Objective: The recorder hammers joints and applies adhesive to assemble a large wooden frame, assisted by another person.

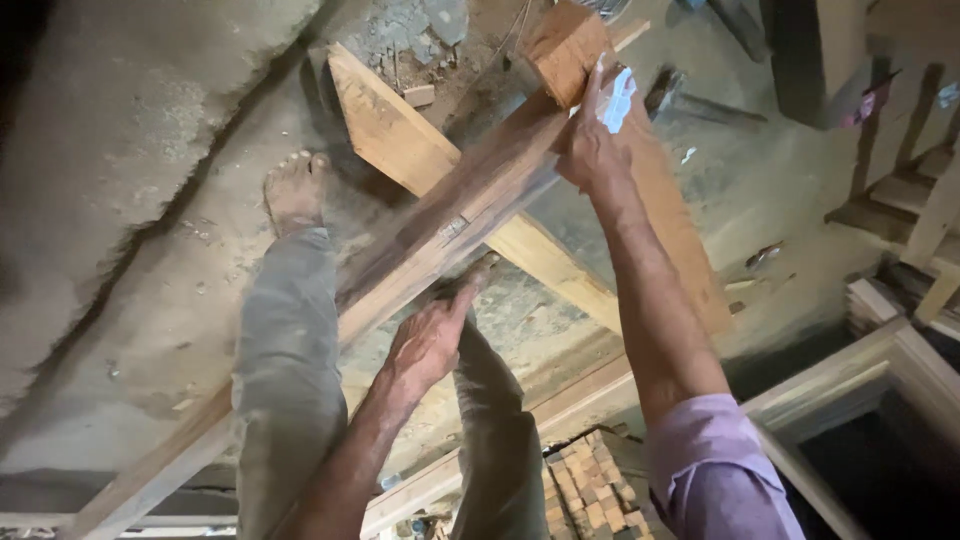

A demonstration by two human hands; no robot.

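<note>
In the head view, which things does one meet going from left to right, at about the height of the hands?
Bare foot on the dusty floor → grey trouser leg → left hand on the long brown wooden beam → right hand gripping the beam's far end → pale wooden frame.

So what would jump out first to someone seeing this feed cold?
The long dark timber beam slanting across the middle, gripped near its top end by the right hand and lower down by the left hand. Under it, a paler plank crosses, and a bare foot stands on the dusty floor at left.
</note>
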